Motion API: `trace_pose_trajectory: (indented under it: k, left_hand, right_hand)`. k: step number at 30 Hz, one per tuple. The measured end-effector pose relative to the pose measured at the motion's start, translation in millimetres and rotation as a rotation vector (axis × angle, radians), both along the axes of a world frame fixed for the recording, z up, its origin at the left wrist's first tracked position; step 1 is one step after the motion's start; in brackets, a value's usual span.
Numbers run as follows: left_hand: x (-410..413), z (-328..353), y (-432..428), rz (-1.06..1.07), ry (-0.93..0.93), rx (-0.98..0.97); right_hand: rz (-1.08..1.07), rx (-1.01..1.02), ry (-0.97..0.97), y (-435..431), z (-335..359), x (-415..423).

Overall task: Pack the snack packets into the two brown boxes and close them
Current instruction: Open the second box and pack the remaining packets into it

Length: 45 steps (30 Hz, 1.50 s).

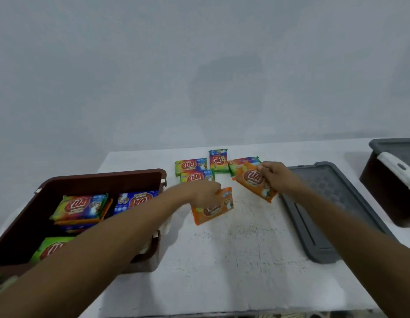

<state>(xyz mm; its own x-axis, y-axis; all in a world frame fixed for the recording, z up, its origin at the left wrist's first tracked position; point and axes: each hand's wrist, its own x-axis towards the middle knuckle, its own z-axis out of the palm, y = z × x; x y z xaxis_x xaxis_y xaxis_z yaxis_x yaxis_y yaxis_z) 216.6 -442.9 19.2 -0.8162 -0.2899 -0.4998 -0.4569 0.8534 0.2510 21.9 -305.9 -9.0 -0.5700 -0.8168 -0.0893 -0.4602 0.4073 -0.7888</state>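
Gripping the left packet (213, 211), partly hidden under our left hand (205, 193), long axis rising rightward, we pinch the right packet (253, 180), slanting lower-right, in our right hand (275, 176).

Bare white table (233, 260) at lower centre is open; brown box (103, 177) blocks left, grey lid (332, 203) (lying flat) right.

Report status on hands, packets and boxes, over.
Left hand grips near orange packet, right hand grips far orange packet. Open brown box part filled. Four loose packets on table; nothing blocks the box.
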Motion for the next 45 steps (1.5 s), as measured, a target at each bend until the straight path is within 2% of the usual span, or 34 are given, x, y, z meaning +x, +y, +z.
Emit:
trace_pose_trajectory:
  k: [5, 7, 11, 14, 17, 21, 23, 25, 29, 31, 36, 40, 45]
  left_hand:
    - [15.3, 19.6, -17.5, 0.25, 0.222, 0.42]
    - [20.9, 27.2, -21.4, 0.295, 0.298, 0.494]
    - [38.2, 42.0, -29.3, 0.388, 0.489, 0.553]
    - [61.4, 55.8, -39.2, 0.382, 0.582, 0.559]
    - [95.9, 67.3, -57.2, 0.334, 0.583, 0.561]
    - [154.7, 75.1, -90.3, 0.27, 0.489, 0.543]
    - [185.7, 76.6, -107.6, 0.196, 0.39, 0.504]
    - [213.9, 72.4, -123.7, 0.132, 0.274, 0.461]
    - [248.7, 49.6, -140.8, 0.048, 0.122, 0.394]
    - [262.0, 37.9, -143.9, -0.013, 0.094, 0.313]
    - [276.9, 24.8, -146.2, -0.064, 0.124, 0.257]
    - [284.1, 24.2, -145.0, -0.108, 0.057, 0.189]
    - [286.5, 28.9, -148.5, -0.104, 0.051, 0.149]
  right_hand:
    - [-0.038, -0.049, -0.135, -3.1, 7.9, -2.2]
    - [-0.075, -0.069, -0.234, -5.8, 8.1, 4.5]
    - [-0.094, -0.105, -0.44, -10.6, 16.7, 25.4]
    - [-0.004, -0.082, -0.411, -15.4, 25.8, 45.7]
    - [0.053, -0.089, -0.381, -25.1, 37.7, 74.1]
    - [0.114, -0.151, -0.399, -43.1, 62.2, 120.9]
    - [0.164, -0.153, -0.336, -55.0, 75.0, 145.5]
    - [0.216, -0.118, -0.183, -69.0, 85.9, 172.3]
    - [0.492, 0.022, 0.342, -90.9, 101.2, 229.0]
    - [0.644, 0.094, 0.49, -101.1, 97.3, 255.4]
    - [0.726, 0.285, 0.519, -114.2, 68.0, 285.6]
    - [0.735, 0.357, 0.551, -114.7, 60.2, 290.6]
    - [0.822, 0.488, 0.736, -112.3, 53.6, 297.1]
